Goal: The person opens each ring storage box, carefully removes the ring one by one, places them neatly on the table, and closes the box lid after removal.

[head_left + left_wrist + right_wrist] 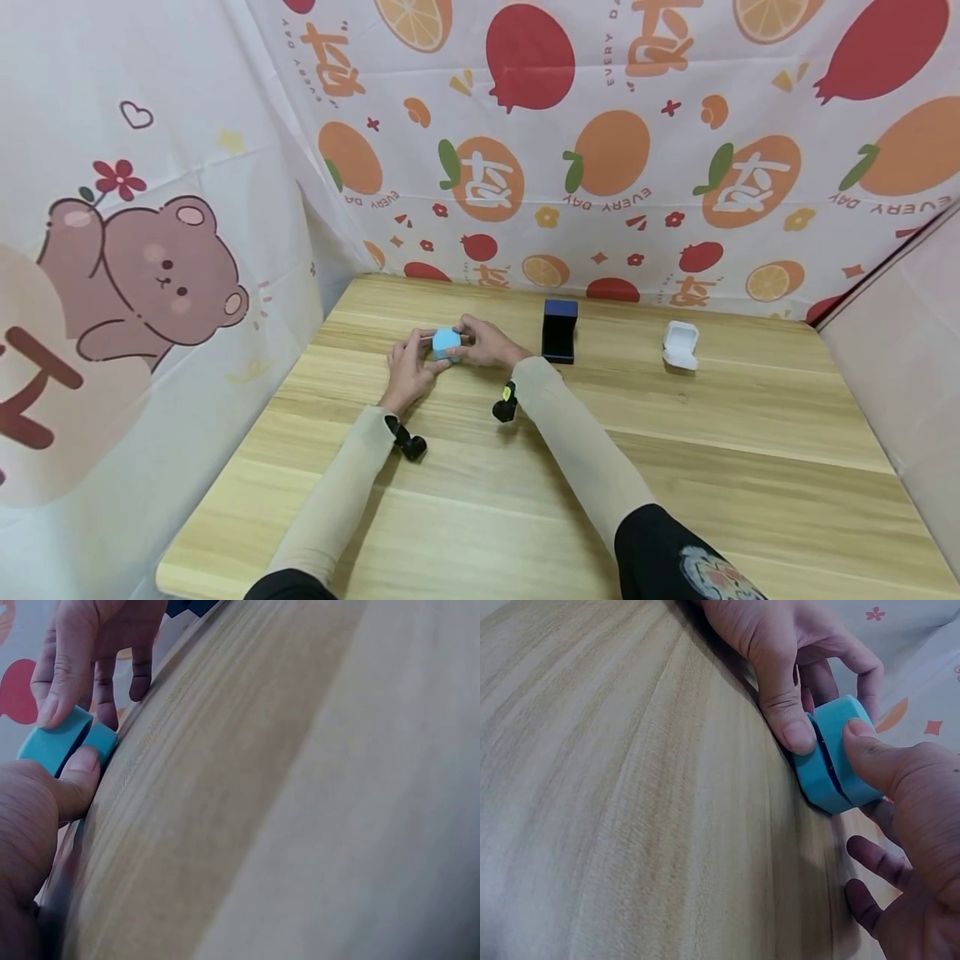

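Note:
A small turquoise ring box (446, 340) is held between both hands at the table's back left, close over the wood. A thin dark gap runs between its lid and base. My left hand (408, 372) grips it from the left; in the right wrist view the left thumb (799, 738) presses the base. From the right my right hand (489, 343) pinches the lid, its thumb (862, 731) on the lid's side. In the left wrist view the box (56, 742) shows between both thumbs, and the fingers behind it are partly hidden.
An upright open box (559, 348), black inside with a blue top, stands right of the hands. Farther right is an open white ring box (681, 343). Printed cloth (525, 242) hangs behind the wooden table (480, 517), with more cloth along both sides.

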Demonstrator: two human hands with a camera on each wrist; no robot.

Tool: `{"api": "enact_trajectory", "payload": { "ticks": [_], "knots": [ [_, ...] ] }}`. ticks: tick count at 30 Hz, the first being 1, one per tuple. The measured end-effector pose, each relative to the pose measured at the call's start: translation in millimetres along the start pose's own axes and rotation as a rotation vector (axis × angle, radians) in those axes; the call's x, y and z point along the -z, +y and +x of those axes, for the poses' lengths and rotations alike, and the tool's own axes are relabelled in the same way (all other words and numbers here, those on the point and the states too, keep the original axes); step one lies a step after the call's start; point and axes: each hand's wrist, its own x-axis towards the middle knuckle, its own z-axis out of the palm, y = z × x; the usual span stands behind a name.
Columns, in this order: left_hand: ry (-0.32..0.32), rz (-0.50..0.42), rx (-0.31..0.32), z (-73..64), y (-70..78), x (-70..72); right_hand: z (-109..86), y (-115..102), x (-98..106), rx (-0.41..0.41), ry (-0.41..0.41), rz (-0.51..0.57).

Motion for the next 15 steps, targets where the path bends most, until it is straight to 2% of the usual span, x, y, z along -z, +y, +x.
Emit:
{"api": "enact_trajectory", "payload": {
  "ticks": [15],
  "knots": [
    [-0.011,0.01,0.001,1.1,-1.6,-0.9,1.7,0.0,3.8,-0.021,-0.039,0.022]
  ]
}}
